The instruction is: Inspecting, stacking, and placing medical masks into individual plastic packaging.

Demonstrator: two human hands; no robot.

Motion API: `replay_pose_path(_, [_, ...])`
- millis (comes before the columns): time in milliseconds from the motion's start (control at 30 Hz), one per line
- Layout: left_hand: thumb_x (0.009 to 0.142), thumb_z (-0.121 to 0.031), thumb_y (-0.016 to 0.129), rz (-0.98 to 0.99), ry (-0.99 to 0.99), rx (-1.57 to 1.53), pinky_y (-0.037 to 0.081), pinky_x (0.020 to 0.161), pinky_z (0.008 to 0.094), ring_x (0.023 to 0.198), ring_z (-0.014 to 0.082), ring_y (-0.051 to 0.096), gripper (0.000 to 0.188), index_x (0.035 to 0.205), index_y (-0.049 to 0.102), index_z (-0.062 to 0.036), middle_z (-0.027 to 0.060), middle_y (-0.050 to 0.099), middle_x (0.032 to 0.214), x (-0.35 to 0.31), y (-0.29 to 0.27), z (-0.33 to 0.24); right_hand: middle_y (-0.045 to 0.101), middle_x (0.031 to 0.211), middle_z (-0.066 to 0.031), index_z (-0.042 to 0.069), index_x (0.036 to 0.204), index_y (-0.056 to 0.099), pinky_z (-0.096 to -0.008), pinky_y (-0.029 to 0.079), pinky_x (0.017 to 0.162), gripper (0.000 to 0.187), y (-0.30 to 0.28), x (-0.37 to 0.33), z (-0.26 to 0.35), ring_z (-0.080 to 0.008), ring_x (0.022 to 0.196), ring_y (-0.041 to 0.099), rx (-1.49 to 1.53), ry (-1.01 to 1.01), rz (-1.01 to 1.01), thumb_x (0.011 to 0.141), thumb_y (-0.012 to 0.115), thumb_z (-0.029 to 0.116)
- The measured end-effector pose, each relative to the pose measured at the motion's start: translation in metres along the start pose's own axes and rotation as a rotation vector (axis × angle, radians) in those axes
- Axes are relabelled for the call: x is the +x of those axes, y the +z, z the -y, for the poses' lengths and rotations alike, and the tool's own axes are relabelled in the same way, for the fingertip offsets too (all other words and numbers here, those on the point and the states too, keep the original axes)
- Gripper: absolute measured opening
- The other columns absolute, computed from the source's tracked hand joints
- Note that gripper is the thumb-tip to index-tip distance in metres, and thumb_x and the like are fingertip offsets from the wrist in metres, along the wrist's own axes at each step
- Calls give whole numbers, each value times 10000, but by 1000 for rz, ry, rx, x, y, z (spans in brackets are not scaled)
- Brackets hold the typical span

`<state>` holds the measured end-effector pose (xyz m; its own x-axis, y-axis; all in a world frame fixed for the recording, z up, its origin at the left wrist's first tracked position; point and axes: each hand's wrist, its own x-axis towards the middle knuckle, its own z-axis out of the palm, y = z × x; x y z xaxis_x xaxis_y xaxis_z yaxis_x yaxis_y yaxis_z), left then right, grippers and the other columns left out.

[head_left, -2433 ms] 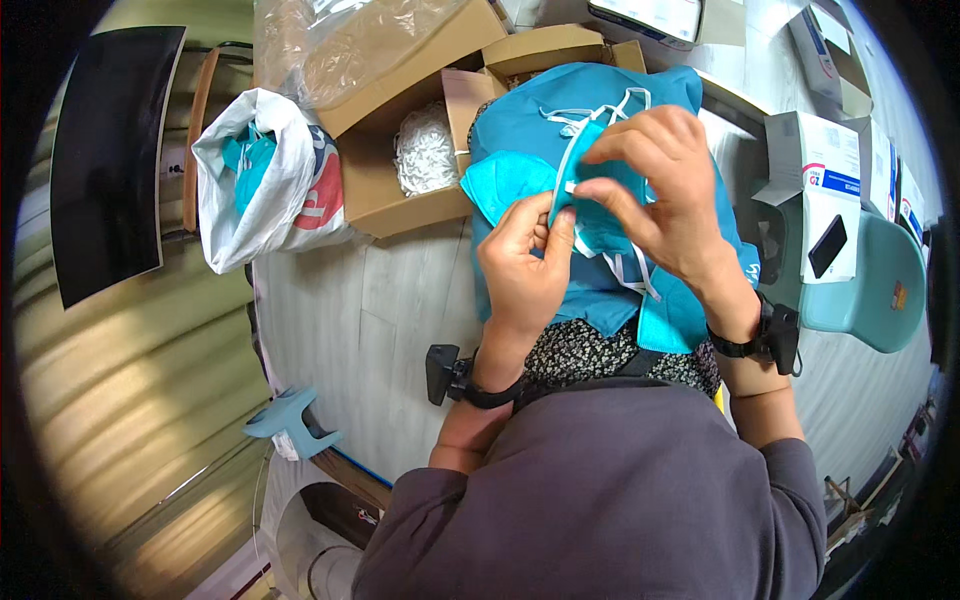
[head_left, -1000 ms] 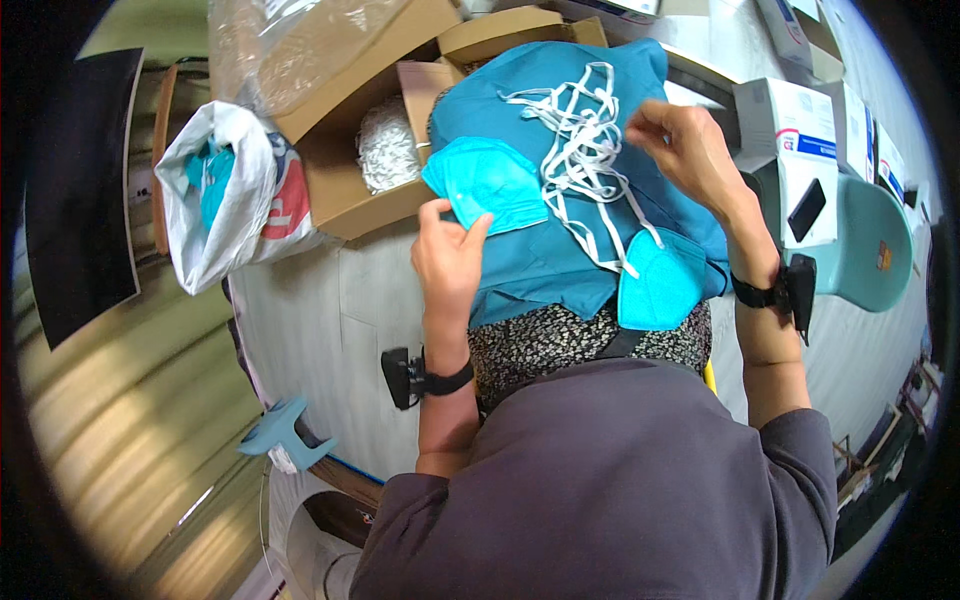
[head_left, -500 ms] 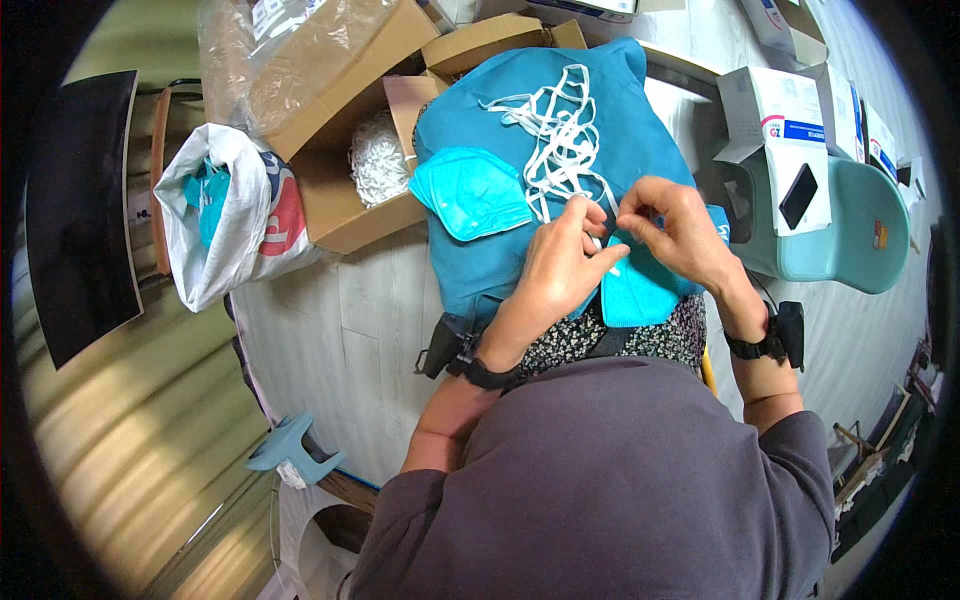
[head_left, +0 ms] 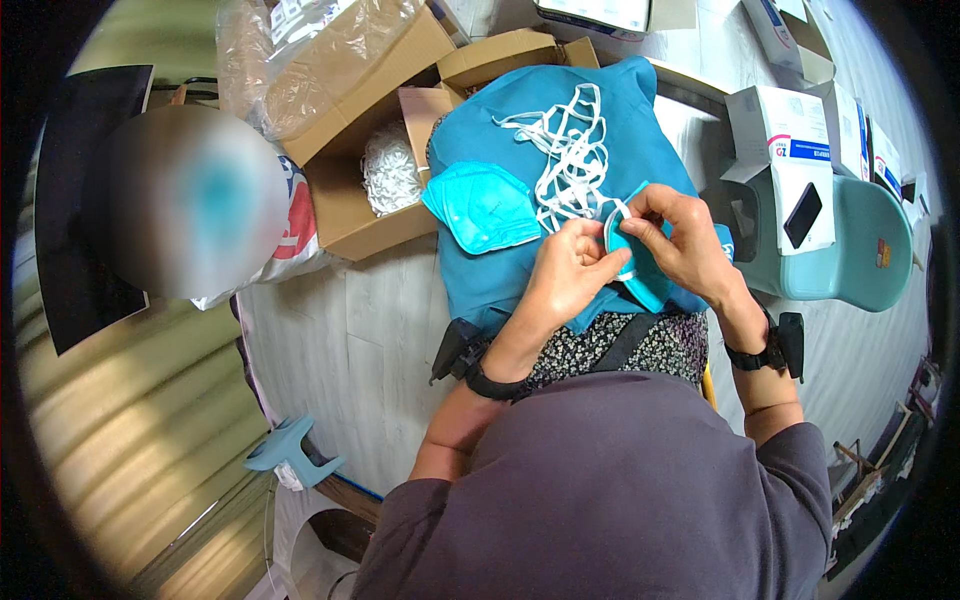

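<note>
In my lap lies a teal cloth [head_left: 640, 110]. Over it my right hand [head_left: 688, 245] is closed, thumb and fingers pinching the upper edge of a turquoise face mask [head_left: 652, 285] and a white elastic strap. My left hand [head_left: 568, 275] is closed too, its fingertips pinching the mask's left edge, where a white band shows. The mask is tilted and slightly bowed between both hands. Beyond my fingers, a tangled heap of white elastic straps [head_left: 574, 150] rests on the cloth. To its left lie flat turquoise masks [head_left: 482, 207], overlapping.
Left of the cloth stands an open cardboard box [head_left: 350, 232] holding a bundle of white straps [head_left: 392, 170]. A white bag [head_left: 290, 265] sits further left, partly blurred. At right, a pale teal chair [head_left: 868, 240] carries white cartons [head_left: 775, 112] and a black phone [head_left: 802, 214].
The mask has been lifted and tilted, its edge and white strap now showing between my fingers. My hands stay close together. The whole view has shifted slightly.
</note>
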<state>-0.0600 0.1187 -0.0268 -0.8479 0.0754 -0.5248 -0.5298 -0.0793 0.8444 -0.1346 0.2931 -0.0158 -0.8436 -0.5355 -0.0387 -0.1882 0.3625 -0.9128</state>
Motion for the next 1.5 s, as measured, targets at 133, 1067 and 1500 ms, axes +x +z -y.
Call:
replay_pose_path(133, [983, -192, 648, -41, 131, 81, 400, 482, 204, 558, 37, 546, 179, 920, 663, -26, 0, 628, 678, 2, 3, -7, 576, 676, -116, -1, 870, 618, -328, 456, 557, 123, 6, 19, 17, -186, 590, 582, 38, -233, -126, 860, 715, 73])
replay_pose_path(1067, [920, -21, 688, -643, 617, -328, 432, 503, 208, 654, 110, 624, 80, 978, 637, 1, 74, 690, 879, -3, -18, -47, 679, 838, -29, 8, 999, 654, -210, 462, 528, 112, 44, 43, 32, -58, 597, 564, 798, 104, -335, 966, 641, 114])
replay_pose_path(1500, [893, 5, 706, -508, 478, -373, 444, 513, 235, 620, 101, 573, 105, 977, 643, -5, 56, 666, 817, -13, -15, -30, 601, 741, -134, 27, 837, 631, -353, 481, 593, 162, 25, 69, 7, -301, 663, 619, -99, -384, -442, 742, 658, -101])
